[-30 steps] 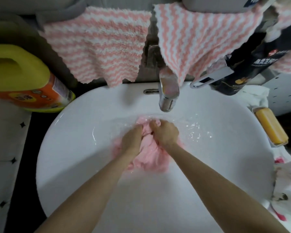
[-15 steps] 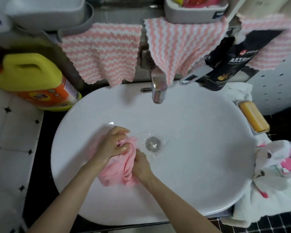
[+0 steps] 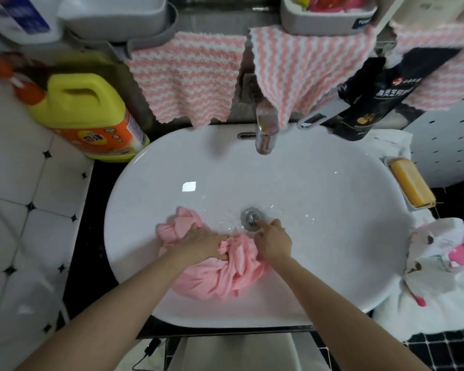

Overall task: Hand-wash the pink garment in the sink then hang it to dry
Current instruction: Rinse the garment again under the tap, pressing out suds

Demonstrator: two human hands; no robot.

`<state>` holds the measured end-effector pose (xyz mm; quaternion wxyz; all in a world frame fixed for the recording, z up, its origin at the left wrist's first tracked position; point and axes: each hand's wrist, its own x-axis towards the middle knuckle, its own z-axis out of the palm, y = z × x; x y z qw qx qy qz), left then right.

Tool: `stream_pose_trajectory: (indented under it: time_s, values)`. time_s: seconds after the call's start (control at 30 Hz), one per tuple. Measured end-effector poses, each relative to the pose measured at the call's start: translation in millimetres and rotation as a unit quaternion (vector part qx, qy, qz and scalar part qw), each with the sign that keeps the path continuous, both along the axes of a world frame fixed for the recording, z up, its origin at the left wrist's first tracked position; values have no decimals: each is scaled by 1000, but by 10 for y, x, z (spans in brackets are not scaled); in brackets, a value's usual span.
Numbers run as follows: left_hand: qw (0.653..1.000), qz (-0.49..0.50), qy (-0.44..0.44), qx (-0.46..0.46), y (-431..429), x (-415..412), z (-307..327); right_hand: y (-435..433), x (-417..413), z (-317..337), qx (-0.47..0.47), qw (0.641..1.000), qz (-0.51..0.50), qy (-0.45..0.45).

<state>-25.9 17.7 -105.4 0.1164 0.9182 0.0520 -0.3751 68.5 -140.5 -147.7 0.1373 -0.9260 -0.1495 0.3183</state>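
Garment (image 3: 233, 277), gripped by my left hand (image 3: 204, 245) at seven o'clock, clears the drain (image 3: 249, 217) for my empty right hand's (image 3: 275, 243) straight forefinger.

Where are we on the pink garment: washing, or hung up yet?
Done: the pink garment is in the sink, bunched up, with water round the drain. In hand: the left hand grips the garment; the right hand is off it, a finger at the drain, perhaps to work the plug. Left: wringing, lifting out, hanging. None of that has begun.
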Motion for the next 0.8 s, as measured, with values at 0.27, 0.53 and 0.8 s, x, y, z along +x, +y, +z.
stream_pose_trajectory:
  time_s: [0.27, 0.53, 0.8]
  values:
    - [999, 22, -13, 20, -81, -91, -1, 152, 49, -64, 2, 999, -36, -39]
    - [993, 45, -103, 37, -219, -161, 129, 150, 72, -16, 54, 991, -124, -22]
    - [984, 112, -85, 111, -53, -298, 123, -101, -497, 314, 307, 901, 21, 306]
